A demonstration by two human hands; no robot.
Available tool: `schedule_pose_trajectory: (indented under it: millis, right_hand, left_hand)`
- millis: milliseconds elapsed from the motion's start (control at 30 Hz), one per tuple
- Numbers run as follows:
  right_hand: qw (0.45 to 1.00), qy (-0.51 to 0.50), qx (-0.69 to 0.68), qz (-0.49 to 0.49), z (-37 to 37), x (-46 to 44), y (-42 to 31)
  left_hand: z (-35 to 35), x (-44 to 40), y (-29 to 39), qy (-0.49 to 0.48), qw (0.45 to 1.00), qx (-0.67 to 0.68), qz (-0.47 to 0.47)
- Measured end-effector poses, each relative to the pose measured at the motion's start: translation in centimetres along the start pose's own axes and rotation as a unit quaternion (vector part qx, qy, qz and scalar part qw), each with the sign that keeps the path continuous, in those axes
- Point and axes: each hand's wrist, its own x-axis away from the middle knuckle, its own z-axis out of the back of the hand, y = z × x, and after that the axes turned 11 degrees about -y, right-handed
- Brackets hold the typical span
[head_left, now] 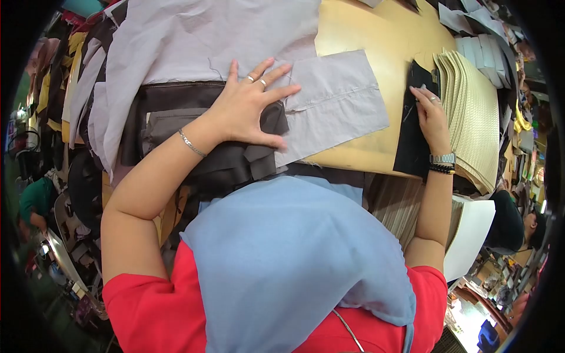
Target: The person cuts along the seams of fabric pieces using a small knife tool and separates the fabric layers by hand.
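My left hand (250,103) is spread, its fingers apart, pressing flat on layered cloth. Under its palm and thumb lies folded dark brown fabric (194,129). Its fingertips reach onto a grey fabric panel (338,94) with a seam along its length and frayed edges. Over at the right, my right hand (432,115) rests on a narrow black piece of material (409,147). Thumb and fingers there are drawn together; whatever is between them is too small to make out. A thin light line, perhaps thread or a needle, shows on the black piece.
A large sheet of grey fabric (218,35) covers the far left over a tan work surface (376,41). Stacked cream textured sheets (471,112) stand at the right edge, with white folded pieces (482,56) behind. People sit at both sides.
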Motion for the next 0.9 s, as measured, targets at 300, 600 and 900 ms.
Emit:
schedule_pose_trajectory:
  millis: [300,600,900]
  right_hand:
    - [0.975,0.044,-0.214,-0.034,0.2,-1.7,-7.4]
    - [0.979,0.01,-0.139,0.149,-1.6,-5.1,-17.1]
    - [0.976,0.0,-0.154,0.151,-2.2,-5.5,-16.9]
  left_hand:
    - [-0.4,-0.2,0.2,0.004,1.0,-0.011,0.02]
    - [0.1,-0.2,0.4,-0.011,1.0,-0.006,0.022]
    - [0.2,-0.3,0.4,0.003,1.0,-0.009,0.018]
